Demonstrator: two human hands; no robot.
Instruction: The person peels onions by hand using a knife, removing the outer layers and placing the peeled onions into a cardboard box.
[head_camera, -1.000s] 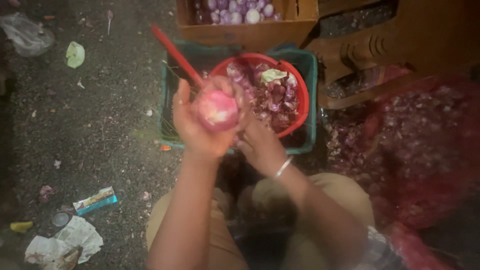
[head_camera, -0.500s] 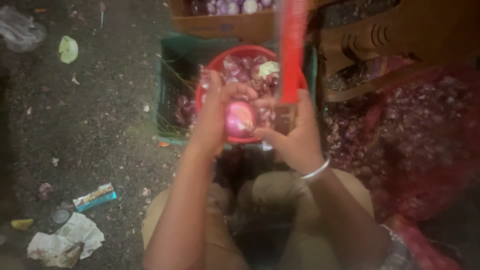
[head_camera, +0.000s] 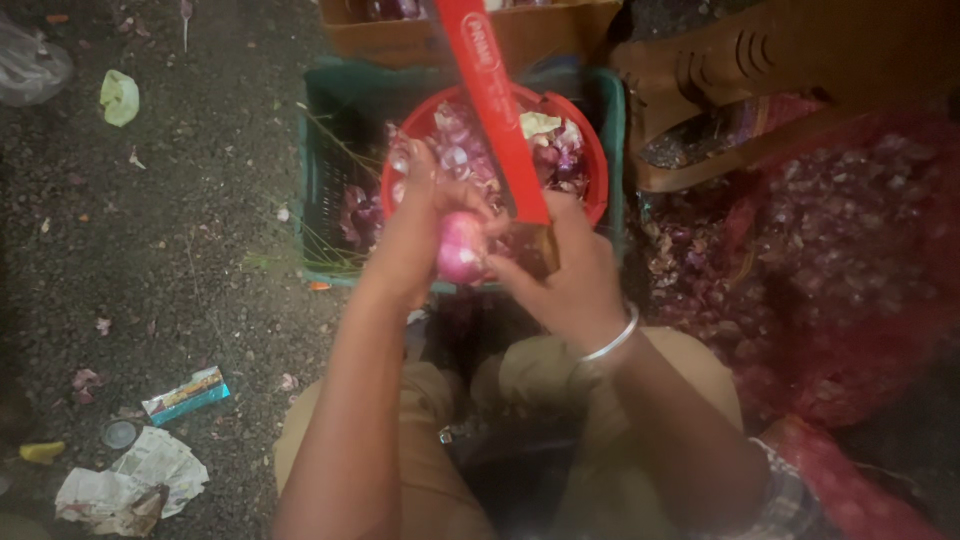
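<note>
Between left hand (head_camera: 410, 235) and right hand (head_camera: 570, 275): round pink-purple onion (head_camera: 460, 250), glossy.

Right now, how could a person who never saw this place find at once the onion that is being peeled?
Find the round red bowl of purple peels inside the green crate. At its near edge, the left hand and right hand meet around one onion. Unlike the dull loose skins, it is whole, smooth and shiny pink, beside the right hand's long red knife.

Bowl (head_camera: 598, 160) in crate (head_camera: 318, 180); box (head_camera: 400, 40) behind.
</note>
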